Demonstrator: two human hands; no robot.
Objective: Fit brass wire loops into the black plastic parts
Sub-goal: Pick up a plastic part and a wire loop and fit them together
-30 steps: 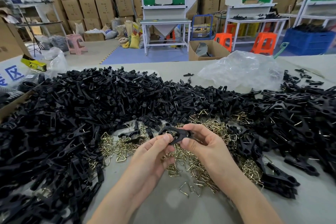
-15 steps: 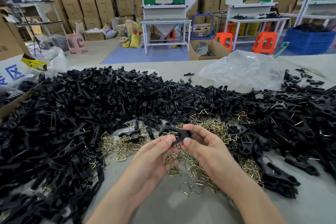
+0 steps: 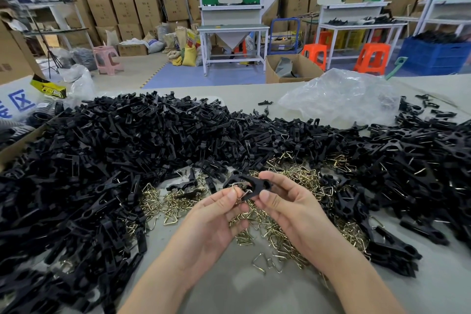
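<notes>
Grey-green table top (image 3: 229, 290), strewn in the middle with a loose heap of triangular brass wire loops (image 3: 303, 177). Just above the far half of that heap, one black forked plastic clip part (image 3: 251, 182), lifted clear of the table and gripped at its right end by the right hand (image 3: 288, 205), thumb on the near face, fingers curled behind. Pinched between thumb and forefinger of the left hand (image 3: 216, 214), a single bent wire loop (image 3: 242, 190), touching the part at its notch; whether seated in the part or only laid against it, impossible to tell. Left of the heap and behind it, a broad mound of loose black plastic parts (image 3: 127, 148), touching the loops along their edge. Right of the heap, a second mound of black parts (image 3: 420, 160), several with wire showing. Beyond the heap, past the black mound, a crumpled clear plastic bag (image 3: 341, 97). At the heap's near edge, a few stray loops (image 3: 260, 262) lying on bare table.
</notes>
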